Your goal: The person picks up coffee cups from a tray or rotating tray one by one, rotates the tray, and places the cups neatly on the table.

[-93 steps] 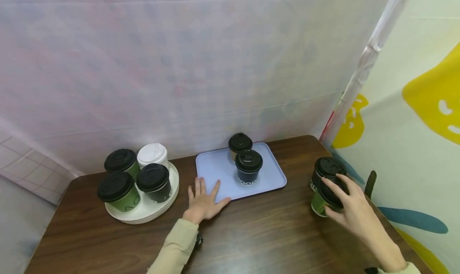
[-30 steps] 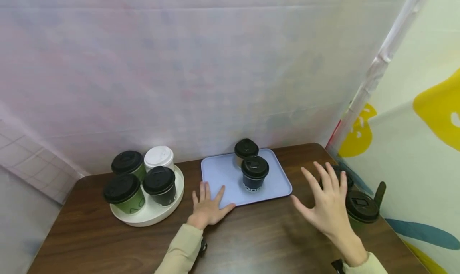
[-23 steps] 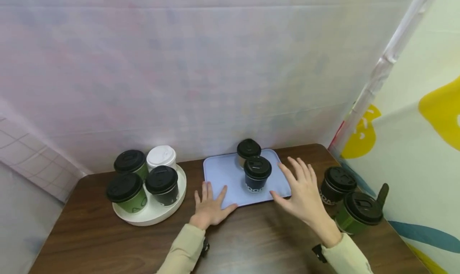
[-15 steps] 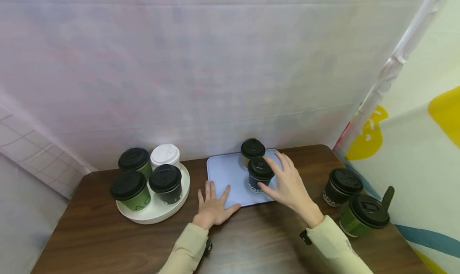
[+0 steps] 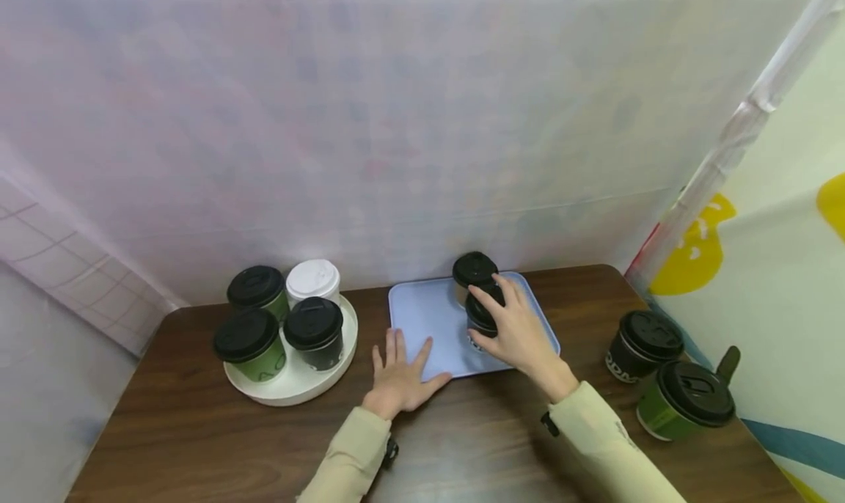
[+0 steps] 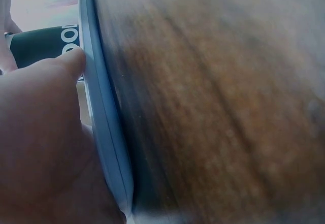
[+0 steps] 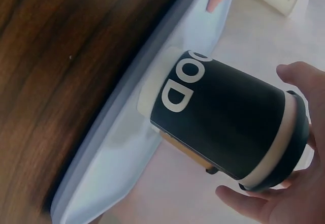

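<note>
My left hand (image 5: pixel 399 382) lies with spread fingers on the front left edge of the light blue tray (image 5: pixel 425 312); nothing is in its grasp. On the tray's right half, my right hand (image 5: pixel 524 338) has thumb and fingers curled round the lid end of a dark paper coffee cup (image 7: pixel 218 117) with white lettering. That cup stands on the tray, and the hand partly hides its black lid in the head view. Just behind it stands a second, beige cup with a black lid (image 5: pixel 474 267).
On the left, a round white tray (image 5: pixel 297 386) bears several lidded cups, one with a white lid (image 5: pixel 313 279). A dark cup (image 5: pixel 634 353) and a green cup (image 5: pixel 663 411) stand at the table's right side. A wall sheet (image 5: pixel 396 122) closes off the back.
My right hand has left the green cup, which now stands further right, and moved left to the dark cup on the tray. My left hand has stayed on the tray's edge.
</note>
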Action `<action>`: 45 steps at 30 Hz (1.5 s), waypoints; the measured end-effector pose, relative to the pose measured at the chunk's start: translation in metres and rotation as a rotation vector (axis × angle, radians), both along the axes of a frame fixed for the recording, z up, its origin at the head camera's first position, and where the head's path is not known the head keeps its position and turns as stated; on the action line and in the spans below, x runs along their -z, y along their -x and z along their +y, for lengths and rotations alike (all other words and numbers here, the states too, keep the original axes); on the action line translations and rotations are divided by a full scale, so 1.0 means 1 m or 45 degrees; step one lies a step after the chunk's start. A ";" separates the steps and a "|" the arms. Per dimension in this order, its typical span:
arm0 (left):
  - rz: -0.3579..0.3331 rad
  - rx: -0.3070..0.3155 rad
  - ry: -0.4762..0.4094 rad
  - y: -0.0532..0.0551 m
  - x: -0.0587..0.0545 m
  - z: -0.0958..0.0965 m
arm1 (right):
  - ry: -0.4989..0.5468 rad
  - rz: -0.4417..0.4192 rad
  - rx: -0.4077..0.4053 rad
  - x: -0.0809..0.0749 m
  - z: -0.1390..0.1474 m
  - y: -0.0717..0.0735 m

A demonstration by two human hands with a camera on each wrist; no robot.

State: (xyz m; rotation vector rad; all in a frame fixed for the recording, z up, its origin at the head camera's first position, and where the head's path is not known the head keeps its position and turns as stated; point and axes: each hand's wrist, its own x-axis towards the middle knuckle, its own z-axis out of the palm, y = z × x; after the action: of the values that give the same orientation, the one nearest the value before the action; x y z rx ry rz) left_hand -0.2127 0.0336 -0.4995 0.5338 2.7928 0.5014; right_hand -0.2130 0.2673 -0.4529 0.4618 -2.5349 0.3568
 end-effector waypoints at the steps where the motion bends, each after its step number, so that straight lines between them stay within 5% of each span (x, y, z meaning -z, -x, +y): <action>1: 0.001 0.002 0.001 0.000 0.000 0.000 | 0.000 -0.004 0.003 0.001 0.000 0.000; 23: 0.002 0.002 0.019 0.002 0.001 0.003 | 0.066 0.041 0.016 0.006 0.005 -0.001; 31: 0.008 -0.005 0.012 0.001 0.000 0.001 | 0.088 0.004 0.126 -0.008 0.022 -0.018; 45: 0.008 0.014 -0.016 0.002 0.004 0.000 | 0.083 0.121 0.234 -0.011 0.064 -0.061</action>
State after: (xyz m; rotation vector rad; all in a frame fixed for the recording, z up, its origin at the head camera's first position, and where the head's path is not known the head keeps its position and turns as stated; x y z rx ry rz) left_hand -0.2146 0.0334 -0.5035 0.5537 2.7926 0.5162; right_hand -0.1522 0.3311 -0.4415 0.2132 -2.4414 0.3388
